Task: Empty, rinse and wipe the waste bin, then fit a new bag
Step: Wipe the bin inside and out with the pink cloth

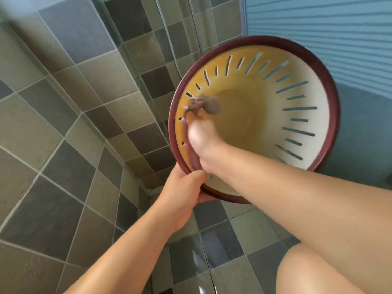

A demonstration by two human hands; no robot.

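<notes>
The waste bin point(314, 66) is tipped with its mouth toward me. It has a dark red rim, a cream-yellow inside and slots round its wall. My left hand point(184, 187) grips the near rim at the bottom. Reaching inside the bin, my right hand point(201, 139) holds a small grey-brown cloth point(203, 103) against the left inner wall. The hand and cloth are blurred by motion. No bag is in view.
Grey and beige tiles cover the wall point(63, 102) on the left and the floor point(222, 240) below. A glass shower screen with a hose point(197, 32) stands behind the bin. A blue ribbed surface point(328, 28) is at the upper right. My bare knee point(318, 272) is at the lower right.
</notes>
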